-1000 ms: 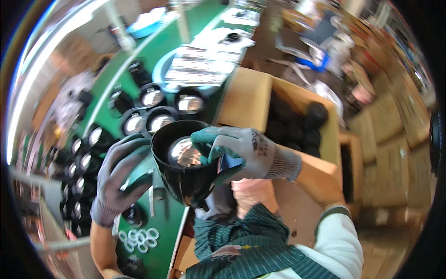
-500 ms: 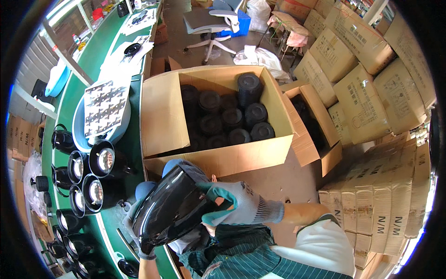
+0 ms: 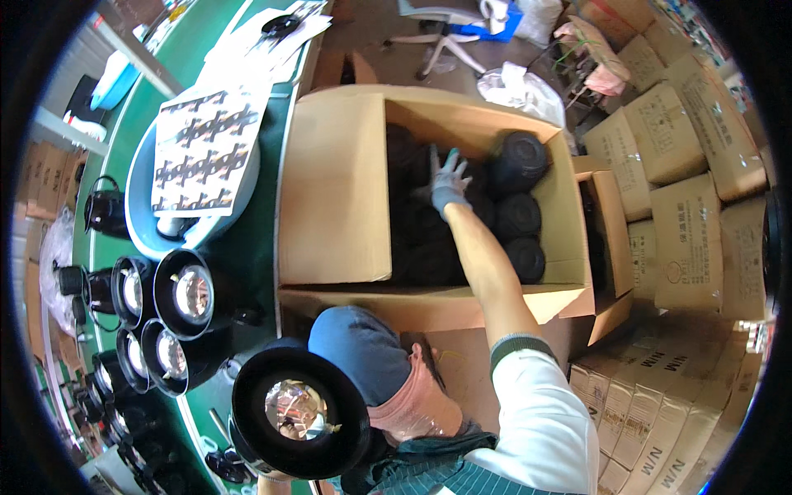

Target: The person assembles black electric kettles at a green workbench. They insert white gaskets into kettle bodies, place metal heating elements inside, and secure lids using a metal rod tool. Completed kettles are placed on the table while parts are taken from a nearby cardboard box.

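At the lower left, a glossy black thermos jug body point(image 3: 247, 384) has its wide round opening turned up, with a shiny silvery liner inside. My left hand point(image 3: 275, 476) supports it from below; the jug hides most of the gloved fingers. My right hand point(image 3: 450, 181), in a grey glove with green on the fingertips, reaches into a large open carton point(image 3: 332, 198). Its fingers are spread over the black round-topped cylinders point(image 3: 518, 216) that stand in rows there. Nothing shows in that hand.
Several similar black jugs point(image 3: 183, 294) stand on the green bench point(image 3: 266, 223) at left. A blue basin point(image 3: 140, 202) there carries a printed sheet point(image 3: 206, 153). A smaller open carton point(image 3: 612, 239) and stacked cartons point(image 3: 689, 243) are on the right. A chair point(image 3: 441, 41) stands beyond.
My right hand has let go of the jug and moved forward into the carton. The jug has tipped so its opening faces up, held by my left hand. The view has shifted.
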The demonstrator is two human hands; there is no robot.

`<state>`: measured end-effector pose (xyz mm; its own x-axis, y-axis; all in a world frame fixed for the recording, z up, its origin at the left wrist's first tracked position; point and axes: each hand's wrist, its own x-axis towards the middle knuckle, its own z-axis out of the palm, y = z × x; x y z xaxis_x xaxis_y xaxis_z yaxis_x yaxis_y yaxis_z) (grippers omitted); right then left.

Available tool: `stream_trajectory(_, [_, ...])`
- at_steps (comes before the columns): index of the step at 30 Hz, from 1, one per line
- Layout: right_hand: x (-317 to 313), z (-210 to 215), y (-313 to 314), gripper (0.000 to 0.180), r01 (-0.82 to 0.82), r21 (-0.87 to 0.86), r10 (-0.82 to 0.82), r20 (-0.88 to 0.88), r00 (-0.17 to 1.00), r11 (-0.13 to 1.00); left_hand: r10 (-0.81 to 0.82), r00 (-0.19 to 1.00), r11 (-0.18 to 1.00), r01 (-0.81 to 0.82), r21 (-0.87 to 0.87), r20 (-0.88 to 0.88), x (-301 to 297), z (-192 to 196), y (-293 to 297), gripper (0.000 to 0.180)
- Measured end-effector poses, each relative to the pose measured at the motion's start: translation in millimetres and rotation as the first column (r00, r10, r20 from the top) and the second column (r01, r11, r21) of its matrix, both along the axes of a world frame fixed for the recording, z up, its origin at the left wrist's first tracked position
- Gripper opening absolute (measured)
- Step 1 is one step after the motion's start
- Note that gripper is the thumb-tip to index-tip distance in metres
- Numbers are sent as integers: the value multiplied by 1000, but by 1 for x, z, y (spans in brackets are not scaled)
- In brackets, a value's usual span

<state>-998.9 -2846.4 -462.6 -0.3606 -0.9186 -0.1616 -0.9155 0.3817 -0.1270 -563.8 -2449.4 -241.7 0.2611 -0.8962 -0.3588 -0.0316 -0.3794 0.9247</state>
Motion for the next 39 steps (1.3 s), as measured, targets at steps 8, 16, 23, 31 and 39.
stream_trajectory(8, [-16, 59, 45, 91, 75, -375, -17, 155, 988, 924, -98, 993, 994, 95, -48, -66, 5, 9, -18, 61])
stream_trajectory(16, [112, 256, 232, 96, -84, -752, 755, 655, 7, 653, -226, 969, 960, 204, -193, -102, -7, 15, -33, 59])
stream_trajectory(23, [146, 291, 305, 90, -288, -890, 920, 387, -64, 354, -383, 922, 884, 351, -309, -49, -23, 38, -10, 56])
stream_trajectory(31, [139, 321, 344, 74, -296, -941, 951, 233, -203, 167, -452, 892, 808, 421, -412, 25, -39, 52, 49, 54])
stream_trajectory(39, [125, 328, 374, 68, -339, -868, 860, 452, -238, 363, -475, 877, 763, 451, -462, 71, -44, 62, 57, 51])
